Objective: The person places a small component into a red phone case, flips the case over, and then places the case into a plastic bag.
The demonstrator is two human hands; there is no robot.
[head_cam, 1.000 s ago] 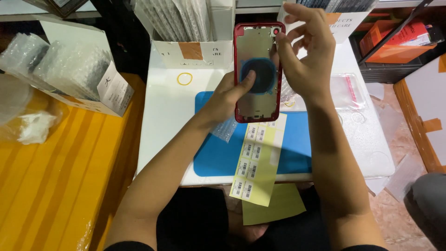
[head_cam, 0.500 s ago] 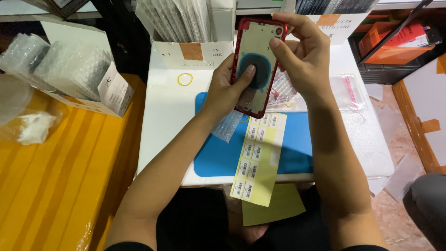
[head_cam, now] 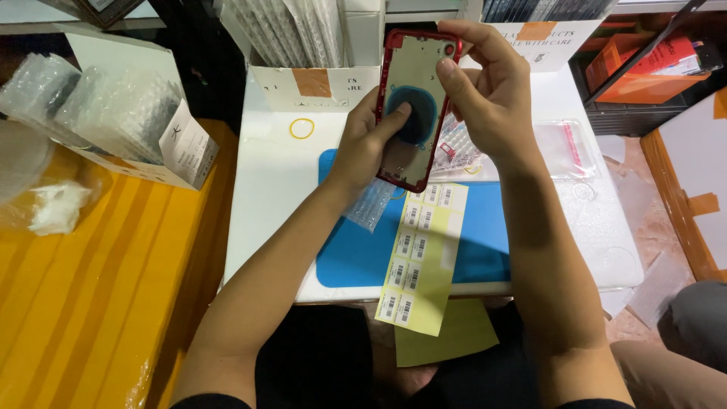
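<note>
Above one white table (head_cam: 265,197), left hand (head_cam: 367,148) and right hand (head_cam: 485,98) grip one red phone housing (head_cam: 416,106).

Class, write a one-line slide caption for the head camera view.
Both hands, left and right, hold a red phone housing above a blue mat and yellow label sheet.

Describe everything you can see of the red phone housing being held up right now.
The red phone housing is a thin rectangular back shell with a red rim, its pale inner face toward the camera. A dark round pad sits mid-panel, and a small camera hole shows at the top corner. It is held nearly upright, slightly tilted, above the white table. The left hand supports it with the thumb on the round pad; the right hand pinches its top right edge.
</note>
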